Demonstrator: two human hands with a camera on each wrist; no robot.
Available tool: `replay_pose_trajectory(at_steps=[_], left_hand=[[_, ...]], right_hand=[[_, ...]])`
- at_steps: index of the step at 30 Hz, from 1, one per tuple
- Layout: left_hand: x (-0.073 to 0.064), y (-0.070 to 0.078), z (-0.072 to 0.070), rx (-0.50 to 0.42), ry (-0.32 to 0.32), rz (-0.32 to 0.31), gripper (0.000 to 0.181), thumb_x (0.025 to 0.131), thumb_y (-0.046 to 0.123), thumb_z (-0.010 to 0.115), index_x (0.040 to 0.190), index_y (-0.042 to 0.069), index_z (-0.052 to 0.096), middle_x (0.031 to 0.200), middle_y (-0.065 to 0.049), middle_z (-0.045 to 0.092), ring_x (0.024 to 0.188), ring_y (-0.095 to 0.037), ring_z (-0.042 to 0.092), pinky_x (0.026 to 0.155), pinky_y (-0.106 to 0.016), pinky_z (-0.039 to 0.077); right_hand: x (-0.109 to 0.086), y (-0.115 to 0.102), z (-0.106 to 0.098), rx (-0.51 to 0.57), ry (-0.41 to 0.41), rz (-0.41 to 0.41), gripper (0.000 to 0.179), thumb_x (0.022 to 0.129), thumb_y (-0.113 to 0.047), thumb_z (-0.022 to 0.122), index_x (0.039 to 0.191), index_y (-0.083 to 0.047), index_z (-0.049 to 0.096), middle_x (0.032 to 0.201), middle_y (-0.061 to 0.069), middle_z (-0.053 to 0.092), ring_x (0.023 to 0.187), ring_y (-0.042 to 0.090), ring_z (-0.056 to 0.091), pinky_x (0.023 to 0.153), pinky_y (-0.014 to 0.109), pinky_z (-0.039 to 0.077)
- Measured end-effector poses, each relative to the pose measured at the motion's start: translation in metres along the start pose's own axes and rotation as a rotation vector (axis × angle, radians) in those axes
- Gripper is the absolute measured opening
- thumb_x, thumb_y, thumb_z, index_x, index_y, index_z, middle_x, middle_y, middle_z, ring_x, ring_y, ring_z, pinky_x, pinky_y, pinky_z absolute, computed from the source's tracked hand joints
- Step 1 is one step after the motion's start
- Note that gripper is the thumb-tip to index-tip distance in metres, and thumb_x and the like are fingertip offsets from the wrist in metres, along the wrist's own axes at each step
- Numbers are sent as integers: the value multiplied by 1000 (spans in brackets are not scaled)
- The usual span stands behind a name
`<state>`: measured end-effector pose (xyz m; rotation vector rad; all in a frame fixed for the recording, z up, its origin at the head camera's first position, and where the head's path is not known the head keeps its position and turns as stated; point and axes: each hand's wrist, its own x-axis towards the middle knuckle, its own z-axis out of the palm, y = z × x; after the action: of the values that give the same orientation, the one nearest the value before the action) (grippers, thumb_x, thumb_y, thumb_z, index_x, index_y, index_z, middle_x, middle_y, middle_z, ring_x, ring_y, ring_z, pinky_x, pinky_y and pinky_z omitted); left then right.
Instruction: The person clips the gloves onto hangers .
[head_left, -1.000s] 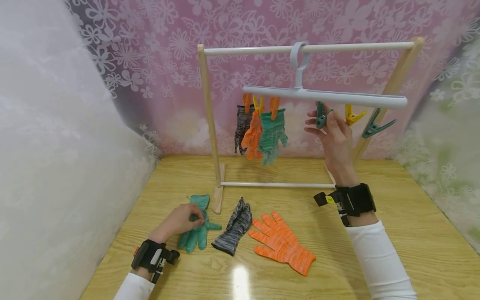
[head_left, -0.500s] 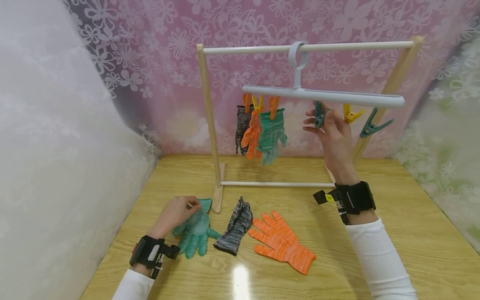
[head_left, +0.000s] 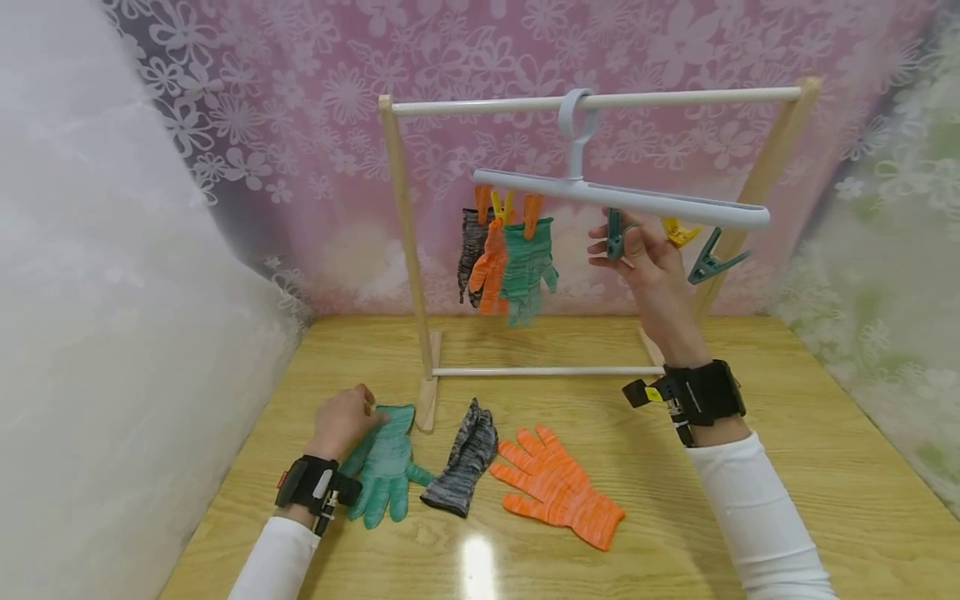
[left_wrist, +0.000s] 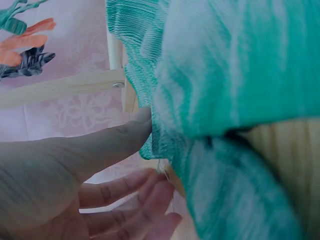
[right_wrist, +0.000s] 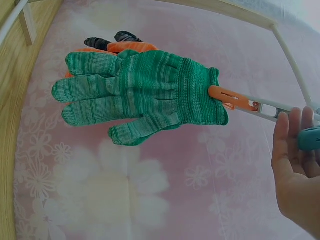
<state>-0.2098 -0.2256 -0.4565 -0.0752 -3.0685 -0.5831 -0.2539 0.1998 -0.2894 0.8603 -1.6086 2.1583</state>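
At the left, my left hand point(head_left: 343, 422) is at the cuff of a green knitted glove point(head_left: 386, 479) on the table. In the left wrist view, the thumb point(left_wrist: 117, 137) presses the cuff edge, with the other fingers behind it. My right hand point(head_left: 656, 271) is raised under the pale grey hanger point(head_left: 675, 206). It pinches a dark green clothes peg point(head_left: 615, 234) that hangs from the hanger. Left of this hand, another green glove point(right_wrist: 145, 92) hangs from an orange peg point(right_wrist: 235, 97).
A grey-black glove point(head_left: 461, 462) and an orange glove point(head_left: 558, 487) lie in front of the wooden rack point(head_left: 405, 242). Grey-black and orange gloves also hang at the hanger's left. A yellow peg point(head_left: 678, 232) and another green peg point(head_left: 714, 258) hang right of my right hand.
My left hand has gone from the middle of the green glove up to its cuff, and that glove has shifted a little. My right hand stays at the green peg; the head view has shifted slightly.
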Motion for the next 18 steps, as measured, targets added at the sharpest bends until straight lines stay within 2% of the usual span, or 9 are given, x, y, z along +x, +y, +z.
replay_pose_trajectory(at_steps=[4, 7, 11, 14, 18], left_hand=[[0, 0, 3, 22, -9, -7, 32, 85, 26, 84, 98, 1, 70, 85, -8, 72, 70, -22, 66, 62, -39, 56], [0, 0, 3, 34, -18, 12, 27, 85, 25, 84, 94, 2, 71, 81, -6, 68, 67, -19, 62, 60, -37, 54], [-1, -2, 4, 1, -23, 47, 23, 88, 22, 81, 94, 4, 68, 79, -4, 63, 65, -18, 57, 57, -34, 48], [-1, -6, 4, -59, -4, 82, 21, 90, 18, 79, 96, 3, 66, 84, -9, 67, 71, -23, 63, 61, -38, 51], [-4, -11, -2, -157, -2, 116, 20, 94, 16, 73, 102, 0, 63, 98, -22, 72, 86, -35, 71, 72, -47, 57]], right_hand=[[0, 0, 3, 7, -13, -9, 50, 102, -28, 57, 142, 3, 55, 115, 9, 68, 104, 22, 66, 95, 31, 56], [1, 1, 5, 20, -10, -24, 51, 102, -26, 58, 142, 6, 54, 114, 9, 69, 101, 22, 68, 95, 32, 56], [1, 1, 7, 36, -9, -32, 51, 102, -25, 61, 142, 5, 54, 112, 10, 71, 98, 21, 70, 94, 33, 56], [1, 2, 8, 36, -10, -30, 52, 101, -24, 61, 143, 6, 53, 112, 10, 72, 98, 20, 71, 95, 32, 56], [1, 2, 8, 37, -13, -27, 51, 102, -22, 60, 142, 8, 52, 112, 10, 72, 98, 20, 72, 95, 32, 56]])
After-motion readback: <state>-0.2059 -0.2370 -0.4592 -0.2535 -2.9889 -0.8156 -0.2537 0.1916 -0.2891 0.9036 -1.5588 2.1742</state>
